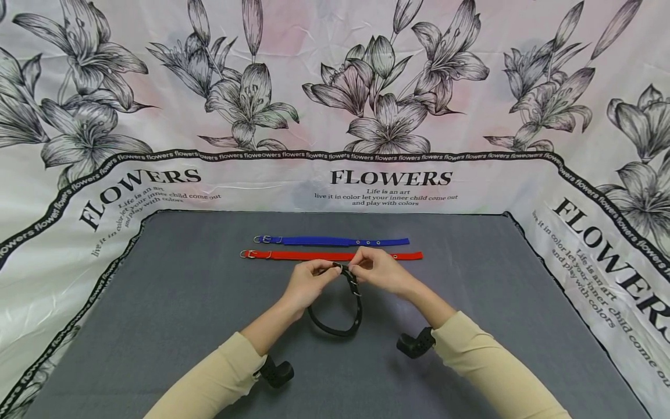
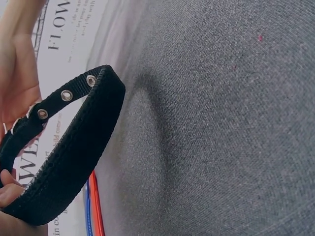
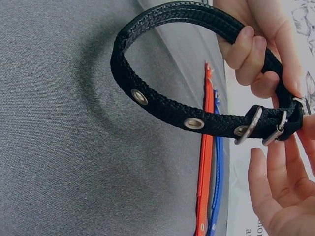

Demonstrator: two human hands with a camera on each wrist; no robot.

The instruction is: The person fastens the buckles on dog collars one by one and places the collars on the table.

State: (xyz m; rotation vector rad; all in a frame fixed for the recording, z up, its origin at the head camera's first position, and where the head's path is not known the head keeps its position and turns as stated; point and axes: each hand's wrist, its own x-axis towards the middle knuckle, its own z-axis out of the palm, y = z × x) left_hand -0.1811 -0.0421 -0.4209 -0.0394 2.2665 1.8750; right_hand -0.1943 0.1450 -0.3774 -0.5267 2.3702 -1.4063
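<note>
While the black collar (image 1: 340, 308) is hanging looped above the grey mat (image 1: 173, 326), the left hand (image 1: 309, 282) is curling its fingers round the strap and the right hand (image 1: 379, 269) is pinching its buckle end, just before the flat-lying red collar (image 1: 314, 255) and blue collar (image 1: 335, 240).

Left hand (image 1: 309, 280) and right hand (image 1: 378, 269) meet, fingers curled (thumbs pinching).

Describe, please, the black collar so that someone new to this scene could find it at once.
Start at the grey mat framed by flowered cloth, where two flat straps lie side by side, the blue collar and the red collar. Just in front of them, the left hand and right hand hold the black collar. Unlike its neighbours, it is curved into a loop.
</note>
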